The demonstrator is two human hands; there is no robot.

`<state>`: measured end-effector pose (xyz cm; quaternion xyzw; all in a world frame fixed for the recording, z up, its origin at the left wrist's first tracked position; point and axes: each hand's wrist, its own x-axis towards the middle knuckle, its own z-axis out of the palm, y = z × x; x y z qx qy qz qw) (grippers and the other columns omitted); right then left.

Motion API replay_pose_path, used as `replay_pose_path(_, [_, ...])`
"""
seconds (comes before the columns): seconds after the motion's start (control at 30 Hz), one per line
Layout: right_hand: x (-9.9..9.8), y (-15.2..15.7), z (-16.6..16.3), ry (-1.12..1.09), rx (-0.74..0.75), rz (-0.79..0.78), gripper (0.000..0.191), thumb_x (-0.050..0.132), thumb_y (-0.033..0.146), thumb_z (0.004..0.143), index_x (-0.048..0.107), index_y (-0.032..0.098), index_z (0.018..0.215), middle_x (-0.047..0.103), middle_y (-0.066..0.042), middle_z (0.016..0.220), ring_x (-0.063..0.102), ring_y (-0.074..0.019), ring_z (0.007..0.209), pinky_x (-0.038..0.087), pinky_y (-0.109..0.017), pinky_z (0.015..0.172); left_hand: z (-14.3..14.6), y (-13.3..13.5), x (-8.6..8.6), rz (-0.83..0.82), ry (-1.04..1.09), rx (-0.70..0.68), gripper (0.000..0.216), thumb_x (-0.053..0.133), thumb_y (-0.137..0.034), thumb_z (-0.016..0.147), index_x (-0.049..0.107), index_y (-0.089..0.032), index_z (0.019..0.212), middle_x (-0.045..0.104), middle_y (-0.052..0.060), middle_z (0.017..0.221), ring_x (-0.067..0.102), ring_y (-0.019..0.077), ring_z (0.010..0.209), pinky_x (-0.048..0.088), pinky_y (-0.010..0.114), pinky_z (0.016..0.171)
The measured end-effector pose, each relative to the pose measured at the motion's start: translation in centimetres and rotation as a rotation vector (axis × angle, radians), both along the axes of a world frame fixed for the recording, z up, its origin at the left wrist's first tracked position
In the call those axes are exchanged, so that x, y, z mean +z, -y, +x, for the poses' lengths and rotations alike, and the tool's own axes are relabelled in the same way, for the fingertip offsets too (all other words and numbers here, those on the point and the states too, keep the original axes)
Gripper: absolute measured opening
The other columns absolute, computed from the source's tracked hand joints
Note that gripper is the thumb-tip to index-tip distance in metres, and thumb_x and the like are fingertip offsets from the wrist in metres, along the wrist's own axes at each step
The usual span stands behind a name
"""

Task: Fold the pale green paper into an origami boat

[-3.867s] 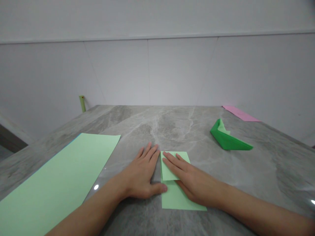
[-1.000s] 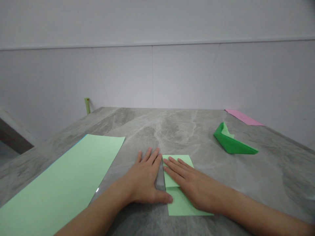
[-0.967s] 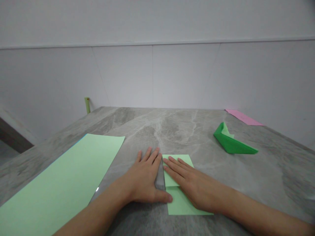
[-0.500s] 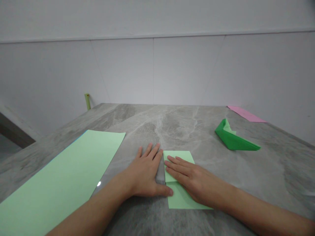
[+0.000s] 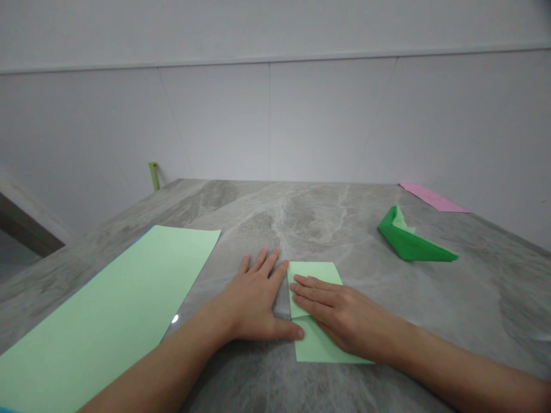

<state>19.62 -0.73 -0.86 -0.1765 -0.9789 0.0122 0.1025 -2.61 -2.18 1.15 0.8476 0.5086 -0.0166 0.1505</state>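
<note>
In front of me a light green piece of folded paper [image 5: 316, 347] lies on the grey marbled table [image 5: 258, 209], with a crease or flap edge running across its middle. My right hand [image 5: 340, 310] rests flat on it, fingers stretched out together toward its left edge, covering part of the paper. On the left side, my left hand [image 5: 258, 307] lies spread on the table. Its thumb touches the paper's lower left part, and its index fingertip is at the upper left corner.
A stack of large light green sheets [image 5: 116, 298] lies to the left. At the right sits a folded green paper shape [image 5: 411, 242]. Farther back is a pink sheet [image 5: 434, 198] by the table's edge. A white wall [image 5: 301, 120] stands behind the table.
Both hands stay almost where they were on the folded paper. The whole view has shifted very slightly.
</note>
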Motion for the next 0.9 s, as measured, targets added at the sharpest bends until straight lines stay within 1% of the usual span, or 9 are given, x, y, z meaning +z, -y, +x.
replay_pose_path(0.1, [0.06,0.03,-0.01,-0.022,0.013,-0.014,0.039,0.04,0.011,0.094,0.054,0.006,0.13,0.052,-0.017,0.137,0.041,-0.0242,0.133,0.038,-0.039,0.111,-0.01,-0.06,-0.05,0.006,0.005,-0.003,0.118,0.042,-0.088,0.062,0.015,-0.015,0.151,0.0,0.017,0.157,-0.001,0.039,0.143,0.008,0.061,0.113])
replay_pose_path(0.2, [0.07,0.02,0.01,-0.048,0.014,-0.034,0.039,0.042,0.009,0.092,0.055,0.007,0.129,0.054,-0.016,0.135,0.041,-0.0233,0.133,0.038,-0.037,0.111,-0.01,-0.08,-0.09,0.007,0.0,-0.003,0.119,0.043,-0.088,0.062,0.015,-0.015,0.151,0.001,0.017,0.156,0.0,0.0392,0.143,0.008,0.061,0.113])
replay_pose_path(0.33, [-0.04,-0.02,0.14,-0.053,0.007,-0.047,0.041,0.042,0.009,0.091,0.055,0.008,0.129,0.054,-0.015,0.136,0.041,-0.0233,0.133,0.039,-0.039,0.11,-0.04,-0.06,-0.13,0.01,-0.007,-0.004,0.119,0.042,-0.088,0.061,0.015,-0.014,0.151,0.001,0.017,0.156,-0.001,0.0393,0.143,0.009,0.061,0.112])
replay_pose_path(0.6, [0.0,-0.05,-0.02,-0.084,0.028,-0.009,0.039,0.044,0.008,0.089,0.057,0.007,0.126,0.057,-0.016,0.132,0.045,-0.0239,0.13,0.041,-0.039,0.109,0.01,-0.06,-0.25,0.019,-0.016,-0.007,0.121,0.041,-0.089,0.062,0.012,-0.011,0.151,0.001,0.017,0.156,-0.002,0.0384,0.143,0.008,0.06,0.113])
replay_pose_path(0.9, [-0.07,-0.03,-0.04,-0.076,0.03,0.032,0.037,0.044,0.009,0.09,0.058,0.007,0.125,0.059,-0.014,0.131,0.047,-0.0251,0.129,0.042,-0.039,0.108,-0.08,-0.02,-0.3,0.036,-0.015,-0.003,0.122,0.041,-0.088,0.062,0.013,-0.009,0.15,0.003,0.018,0.156,0.0,0.0388,0.143,0.01,0.06,0.113])
